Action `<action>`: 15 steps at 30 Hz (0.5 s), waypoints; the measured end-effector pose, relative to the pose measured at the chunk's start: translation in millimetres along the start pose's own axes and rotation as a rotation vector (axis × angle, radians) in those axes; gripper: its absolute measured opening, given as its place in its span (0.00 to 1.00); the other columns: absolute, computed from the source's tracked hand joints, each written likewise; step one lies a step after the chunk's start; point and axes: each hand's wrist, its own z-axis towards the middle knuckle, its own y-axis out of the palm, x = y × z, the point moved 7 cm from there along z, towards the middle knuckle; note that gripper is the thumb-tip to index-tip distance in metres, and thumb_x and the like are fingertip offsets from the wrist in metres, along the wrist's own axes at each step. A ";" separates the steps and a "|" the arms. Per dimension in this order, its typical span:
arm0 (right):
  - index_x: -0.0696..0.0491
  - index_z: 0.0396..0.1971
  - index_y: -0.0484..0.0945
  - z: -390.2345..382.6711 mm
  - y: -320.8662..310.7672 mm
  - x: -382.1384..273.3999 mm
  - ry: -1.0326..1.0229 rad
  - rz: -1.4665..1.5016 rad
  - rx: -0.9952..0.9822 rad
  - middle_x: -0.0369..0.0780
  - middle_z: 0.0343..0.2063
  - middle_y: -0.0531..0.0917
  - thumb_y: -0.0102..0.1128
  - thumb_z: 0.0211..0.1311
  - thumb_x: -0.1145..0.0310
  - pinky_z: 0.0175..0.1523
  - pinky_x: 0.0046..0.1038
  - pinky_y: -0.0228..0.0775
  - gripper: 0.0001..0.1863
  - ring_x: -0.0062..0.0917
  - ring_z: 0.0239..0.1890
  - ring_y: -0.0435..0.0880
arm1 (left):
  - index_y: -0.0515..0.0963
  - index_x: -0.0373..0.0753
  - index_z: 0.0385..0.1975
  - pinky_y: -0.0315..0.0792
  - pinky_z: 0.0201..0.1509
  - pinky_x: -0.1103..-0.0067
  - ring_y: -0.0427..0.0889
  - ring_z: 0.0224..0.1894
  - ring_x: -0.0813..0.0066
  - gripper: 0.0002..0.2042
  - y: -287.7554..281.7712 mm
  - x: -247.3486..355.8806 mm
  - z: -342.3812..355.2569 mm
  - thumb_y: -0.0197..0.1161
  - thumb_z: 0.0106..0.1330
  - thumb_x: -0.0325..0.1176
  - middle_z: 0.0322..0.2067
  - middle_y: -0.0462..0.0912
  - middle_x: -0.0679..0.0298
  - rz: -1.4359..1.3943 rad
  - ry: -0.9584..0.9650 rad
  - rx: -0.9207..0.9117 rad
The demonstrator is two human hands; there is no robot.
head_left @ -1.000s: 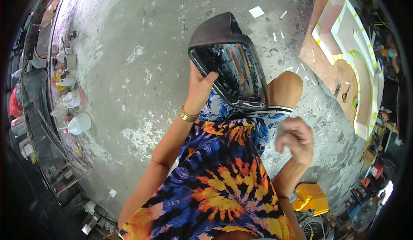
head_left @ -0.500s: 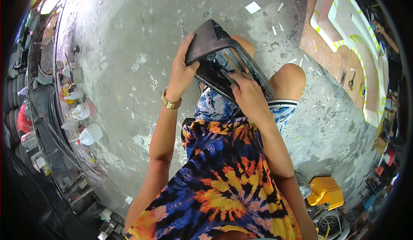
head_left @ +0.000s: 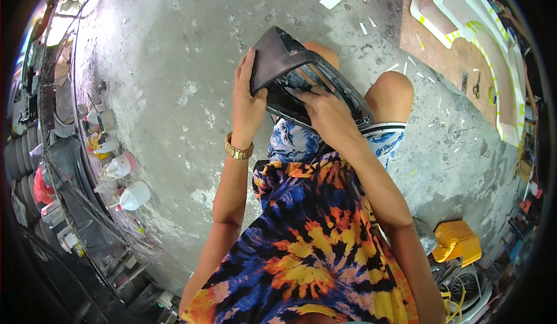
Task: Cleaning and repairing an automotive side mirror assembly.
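Observation:
A dark grey and black mirror housing (head_left: 274,64), apparently from a car's side mirror, rests tilted over my lap with its hollow side toward me. My left hand (head_left: 249,110) is wrapped round its left edge, thumb on the near side and fingers along the outer shell. My right hand (head_left: 328,114) reaches into the opening, fingers bent together against the inner surface. Something small and greyish shows at those fingertips, but its kind is hidden. Whitish dusty marks cover parts of the inside.
White panels edged with yellow tape (head_left: 452,16) lie on a brown board (head_left: 429,42) at the right, with scissors (head_left: 477,86) on it. Paper scraps (head_left: 330,0) dot the concrete floor. Plastic jugs (head_left: 134,195) stand left; a yellow container (head_left: 457,241) sits lower right.
My right hand has slid to the left and slightly upward inside the housing. My left hand keeps its hold on the edge. The whole view has shifted a little.

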 end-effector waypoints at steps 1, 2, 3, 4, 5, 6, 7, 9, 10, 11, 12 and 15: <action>0.56 0.45 0.81 -2.1 -2.5 1.3 -0.012 -0.007 0.040 0.53 0.41 0.81 0.54 0.56 0.79 0.49 0.42 0.71 0.17 0.49 0.43 0.79 | 0.60 0.43 0.69 0.58 0.70 0.70 0.60 0.69 0.54 0.42 0.9 0.7 0.0 0.47 0.47 0.08 0.65 0.61 0.49 -0.001 0.006 -0.008; 0.56 0.46 0.81 -2.6 -5.0 2.5 -0.023 -0.016 0.082 0.53 0.41 0.81 0.54 0.55 0.79 0.48 0.41 0.71 0.17 0.49 0.41 0.80 | 0.60 0.42 0.68 0.58 0.71 0.70 0.60 0.69 0.54 0.42 1.1 -0.2 0.7 0.48 0.47 0.08 0.65 0.61 0.50 -0.011 -0.001 -0.004; 0.56 0.46 0.81 3.2 0.1 1.8 -0.077 0.034 0.113 0.53 0.41 0.81 0.54 0.55 0.80 0.48 0.41 0.71 0.18 0.49 0.40 0.80 | 0.60 0.41 0.68 0.57 0.71 0.70 0.60 0.69 0.54 0.42 1.9 0.1 3.0 0.48 0.47 0.08 0.65 0.61 0.50 -0.023 -0.004 -0.003; 0.55 0.47 0.81 10.3 2.7 -4.2 -0.131 0.081 0.144 0.53 0.40 0.81 0.54 0.54 0.80 0.48 0.41 0.71 0.18 0.49 0.39 0.80 | 0.60 0.41 0.68 0.57 0.71 0.70 0.60 0.69 0.54 0.42 4.6 1.2 3.6 0.48 0.47 0.08 0.65 0.61 0.50 -0.026 0.010 -0.014; 0.56 0.47 0.81 8.2 2.1 -6.8 -0.084 0.095 0.062 0.52 0.39 0.81 0.54 0.53 0.81 0.48 0.42 0.71 0.19 0.49 0.39 0.80 | 0.60 0.40 0.68 0.56 0.72 0.70 0.60 0.69 0.54 0.41 7.0 4.1 5.9 0.48 0.47 0.09 0.66 0.61 0.50 0.009 0.027 -0.008; 0.55 0.44 0.82 -0.2 -10.9 -12.3 -0.160 0.050 0.137 0.51 0.37 0.81 0.55 0.53 0.80 0.46 0.41 0.73 0.17 0.48 0.39 0.80 | 0.60 0.39 0.68 0.54 0.72 0.70 0.60 0.69 0.54 0.41 10.9 8.9 8.9 0.49 0.47 0.09 0.66 0.62 0.51 0.039 0.054 -0.007; 0.54 0.44 0.82 -6.5 -18.8 4.2 -0.101 0.007 0.170 0.50 0.37 0.82 0.55 0.54 0.79 0.46 0.41 0.73 0.17 0.47 0.40 0.81 | 0.60 0.38 0.68 0.53 0.73 0.69 0.60 0.69 0.54 0.40 20.8 6.5 8.4 0.50 0.48 0.10 0.66 0.63 0.51 0.066 0.084 -0.011; 0.50 0.45 0.81 -11.6 -18.3 25.3 -0.023 0.003 0.163 0.50 0.37 0.83 0.52 0.56 0.76 0.45 0.42 0.75 0.17 0.46 0.40 0.82 | 0.60 0.36 0.68 0.52 0.73 0.68 0.59 0.70 0.54 0.36 22.2 14.1 0.8 0.52 0.53 0.14 0.66 0.64 0.52 0.068 0.174 -0.004; 0.48 0.47 0.81 -11.1 -12.9 31.3 0.020 0.022 0.131 0.51 0.35 0.83 0.51 0.58 0.73 0.45 0.44 0.75 0.18 0.46 0.40 0.83 | 0.59 0.36 0.68 0.51 0.73 0.67 0.58 0.70 0.55 0.35 28.6 11.0 -2.7 0.54 0.56 0.16 0.67 0.64 0.52 0.072 0.178 -0.004; 0.48 0.44 0.82 -10.3 1.2 25.2 0.034 -0.093 0.079 0.50 0.33 0.84 0.49 0.60 0.71 0.46 0.44 0.75 0.15 0.44 0.40 0.84 | 0.58 0.37 0.69 0.49 0.74 0.66 0.57 0.71 0.57 0.35 27.4 8.4 -6.5 0.54 0.58 0.16 0.68 0.60 0.53 -0.019 0.122 -0.050; 0.47 0.43 0.82 -13.5 11.3 8.4 -0.110 0.204 0.162 0.49 0.36 0.84 0.49 0.59 0.72 0.46 0.43 0.75 0.15 0.41 0.40 0.85 | 0.56 0.37 0.70 0.47 0.74 0.66 0.55 0.72 0.58 0.35 20.1 8.9 -16.3 0.54 0.59 0.16 0.70 0.57 0.53 -0.071 0.018 -0.066; 0.46 0.43 0.82 -25.6 8.4 12.2 -0.095 -0.225 0.236 0.44 0.39 0.84 0.49 0.59 0.70 0.43 0.41 0.76 0.15 0.37 0.41 0.85 | 0.53 0.38 0.71 0.44 0.75 0.67 0.53 0.72 0.58 0.38 2.3 18.0 -30.7 0.54 0.57 0.16 0.71 0.54 0.53 -0.157 -0.134 -0.083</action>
